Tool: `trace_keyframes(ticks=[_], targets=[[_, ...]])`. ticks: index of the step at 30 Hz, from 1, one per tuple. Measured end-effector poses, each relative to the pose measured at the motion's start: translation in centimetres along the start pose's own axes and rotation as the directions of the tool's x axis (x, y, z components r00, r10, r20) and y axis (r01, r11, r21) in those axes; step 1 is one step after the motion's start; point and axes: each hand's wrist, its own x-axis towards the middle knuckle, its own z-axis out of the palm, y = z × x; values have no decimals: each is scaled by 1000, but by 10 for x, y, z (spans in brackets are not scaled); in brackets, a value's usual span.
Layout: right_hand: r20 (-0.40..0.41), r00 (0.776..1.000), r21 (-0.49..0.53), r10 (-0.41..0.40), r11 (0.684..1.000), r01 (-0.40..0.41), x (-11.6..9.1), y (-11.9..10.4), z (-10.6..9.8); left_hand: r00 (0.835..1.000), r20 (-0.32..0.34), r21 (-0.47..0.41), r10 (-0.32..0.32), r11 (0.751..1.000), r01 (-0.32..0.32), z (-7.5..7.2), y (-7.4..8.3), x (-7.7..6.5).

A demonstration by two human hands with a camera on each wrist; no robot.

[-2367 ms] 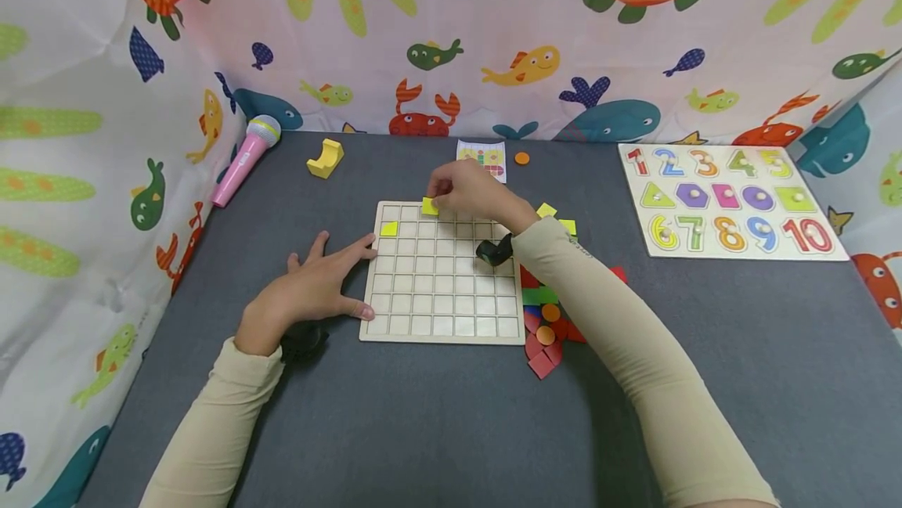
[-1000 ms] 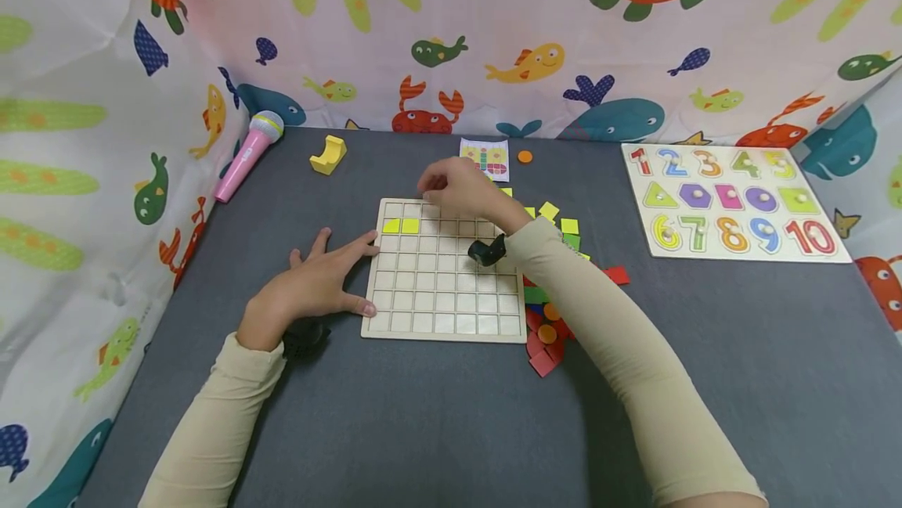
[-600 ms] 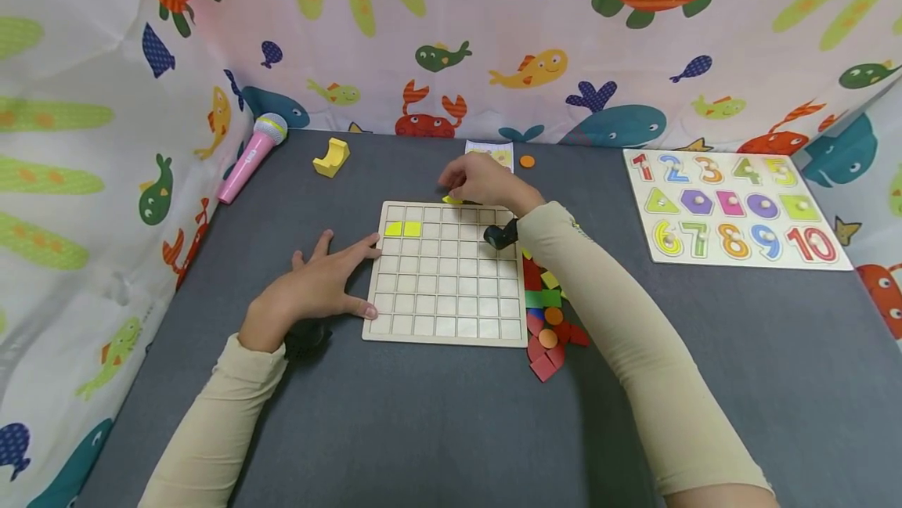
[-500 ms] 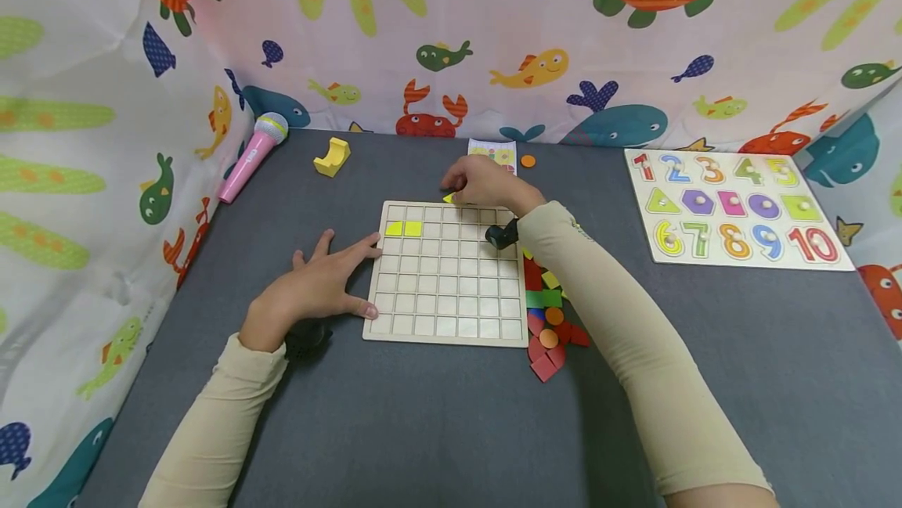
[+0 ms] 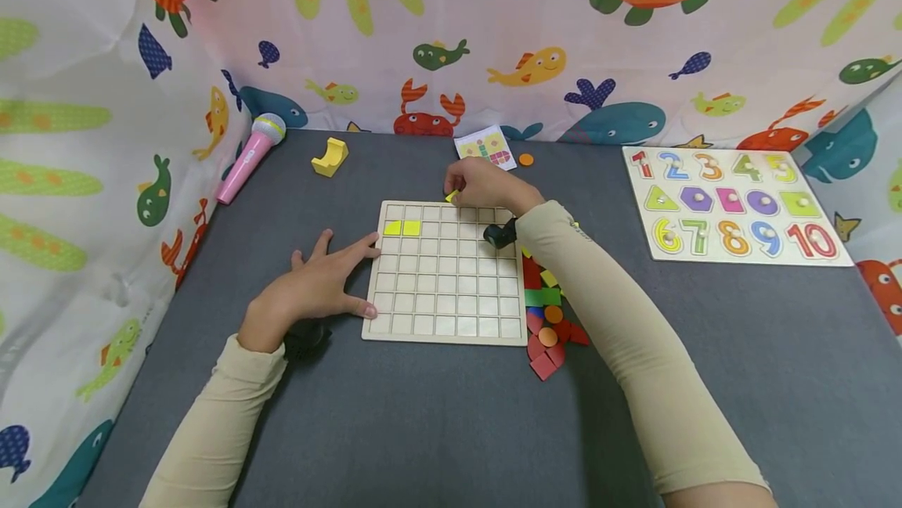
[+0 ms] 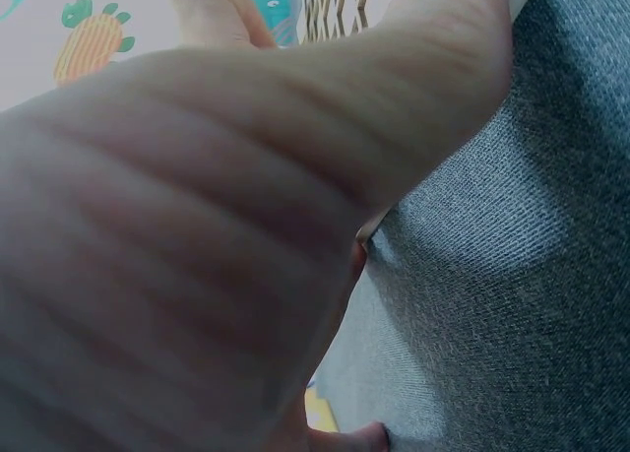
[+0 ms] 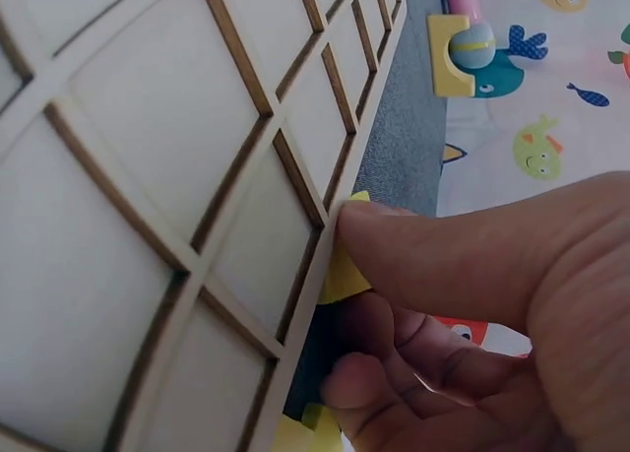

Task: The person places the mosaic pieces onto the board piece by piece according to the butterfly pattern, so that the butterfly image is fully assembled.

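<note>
Left hand (image 5: pixel 299 297), fingers spread, touches the grid board (image 5: pixel 444 283) at its nine o'clock edge. Right hand (image 5: pixel 485 182) pinches a yellow tile (image 5: pixel 451 196) at the board's twelve o'clock edge. Two flat squares (image 5: pixel 412 228) occupy adjoining cells toward eleven; loose shapes (image 5: pixel 548 337) lie at four.

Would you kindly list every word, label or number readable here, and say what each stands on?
"1 2 3 4 5": top row of the number board.
"6 7 8 9 10": its bottom row.
Too small to read: marks on the pink microphone and the right sleeve.
</note>
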Motion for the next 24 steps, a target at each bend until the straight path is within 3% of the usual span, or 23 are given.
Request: trace_keyframes(ticks=[6, 10, 15, 24], targets=[[-2, 1000, -35, -3, 999, 3, -3, 0, -3, 1000, 2, 0, -2, 1000, 2, 1, -1, 0], [-38, 999, 1, -38, 999, 38, -6, -1, -6, 1000, 0, 4, -5, 1000, 5, 1, -1, 1], [-80, 996, 157, -39, 986, 52, -11, -3, -9, 1000, 4, 1, -1, 1000, 1, 1, -1, 0], [-129, 991, 365, -30, 928, 75, -25, -11, -7, 1000, 12, -6, -10, 1000, 10, -1, 0, 1]])
